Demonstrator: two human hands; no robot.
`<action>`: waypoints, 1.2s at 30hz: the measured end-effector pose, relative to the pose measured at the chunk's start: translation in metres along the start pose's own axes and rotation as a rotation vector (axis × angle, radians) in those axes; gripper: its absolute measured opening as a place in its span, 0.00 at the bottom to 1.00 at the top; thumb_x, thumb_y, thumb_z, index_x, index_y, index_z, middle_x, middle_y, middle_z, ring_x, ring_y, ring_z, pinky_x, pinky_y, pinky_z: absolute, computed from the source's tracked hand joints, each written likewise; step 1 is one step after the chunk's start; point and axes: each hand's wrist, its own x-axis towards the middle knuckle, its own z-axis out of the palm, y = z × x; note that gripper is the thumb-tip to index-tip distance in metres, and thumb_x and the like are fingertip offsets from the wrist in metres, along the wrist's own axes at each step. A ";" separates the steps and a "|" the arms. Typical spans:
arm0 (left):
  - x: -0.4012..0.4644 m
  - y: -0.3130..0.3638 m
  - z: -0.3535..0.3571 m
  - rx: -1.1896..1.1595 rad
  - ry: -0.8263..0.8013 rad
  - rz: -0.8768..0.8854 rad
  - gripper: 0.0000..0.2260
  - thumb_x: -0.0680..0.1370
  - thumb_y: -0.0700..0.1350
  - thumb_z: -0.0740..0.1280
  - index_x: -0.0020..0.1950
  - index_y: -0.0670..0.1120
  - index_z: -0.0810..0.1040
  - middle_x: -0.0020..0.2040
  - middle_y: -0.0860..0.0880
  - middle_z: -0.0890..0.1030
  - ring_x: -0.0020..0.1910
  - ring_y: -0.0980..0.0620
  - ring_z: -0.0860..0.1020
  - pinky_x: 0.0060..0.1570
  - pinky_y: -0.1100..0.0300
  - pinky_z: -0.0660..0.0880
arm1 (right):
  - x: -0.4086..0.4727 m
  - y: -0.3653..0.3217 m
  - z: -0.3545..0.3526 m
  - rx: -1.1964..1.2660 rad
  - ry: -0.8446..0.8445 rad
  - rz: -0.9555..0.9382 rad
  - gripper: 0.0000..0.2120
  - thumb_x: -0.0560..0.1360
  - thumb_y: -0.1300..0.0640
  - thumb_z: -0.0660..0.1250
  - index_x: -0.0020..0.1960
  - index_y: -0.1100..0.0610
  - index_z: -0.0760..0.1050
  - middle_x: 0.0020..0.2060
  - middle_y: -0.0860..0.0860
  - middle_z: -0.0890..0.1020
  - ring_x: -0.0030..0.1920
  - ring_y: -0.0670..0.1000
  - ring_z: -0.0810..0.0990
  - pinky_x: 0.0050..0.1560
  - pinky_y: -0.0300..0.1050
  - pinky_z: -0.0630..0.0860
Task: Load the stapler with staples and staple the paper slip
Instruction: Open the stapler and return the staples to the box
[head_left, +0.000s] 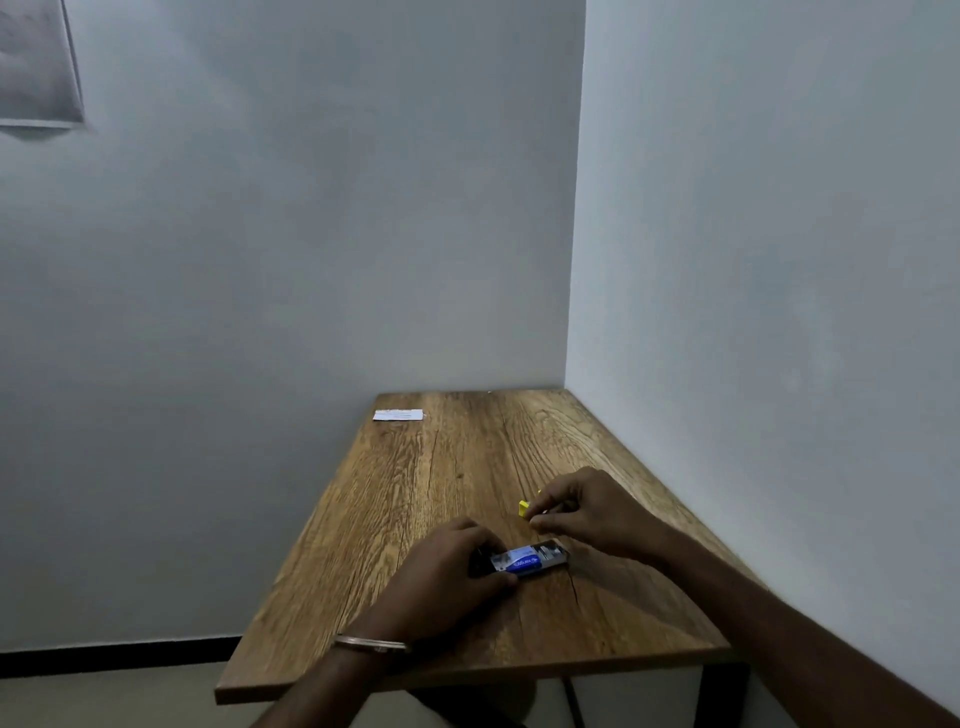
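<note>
**Stapler and staples in our hands at the table's near end**

While our left hand (447, 577) grips the stapler (527, 559) flat on the wooden table (415, 493), our right hand (582, 512) pinches something small just beyond it; whether that is a strip of staples we cannot tell. We see a yellow piece (523, 508) touching our right fingertips. At the far left corner lies the paper slip (398, 414), well apart. A metal bangle (370, 645) circles our left wrist.

Yellow stapler (523, 508) mostly hidden behind right hand (582, 512).
</note>
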 end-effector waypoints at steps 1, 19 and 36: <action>0.000 0.000 0.000 0.002 -0.002 0.002 0.16 0.74 0.60 0.67 0.59 0.56 0.77 0.54 0.59 0.75 0.50 0.62 0.74 0.51 0.62 0.77 | -0.002 0.000 0.000 0.003 -0.006 -0.007 0.06 0.71 0.60 0.77 0.48 0.56 0.87 0.43 0.48 0.87 0.44 0.42 0.85 0.46 0.35 0.80; 0.001 0.000 0.000 -0.023 0.010 -0.003 0.15 0.74 0.58 0.68 0.59 0.55 0.78 0.53 0.60 0.75 0.49 0.62 0.74 0.50 0.63 0.77 | -0.018 0.010 0.006 0.098 -0.103 0.025 0.37 0.71 0.65 0.75 0.75 0.47 0.65 0.49 0.43 0.87 0.55 0.41 0.84 0.58 0.34 0.76; 0.002 -0.002 0.001 -0.030 0.002 -0.025 0.15 0.74 0.59 0.68 0.58 0.57 0.78 0.53 0.60 0.75 0.50 0.62 0.74 0.50 0.62 0.77 | -0.025 0.008 -0.006 -0.075 0.101 -0.013 0.16 0.73 0.58 0.75 0.59 0.45 0.82 0.54 0.38 0.84 0.57 0.37 0.80 0.59 0.35 0.74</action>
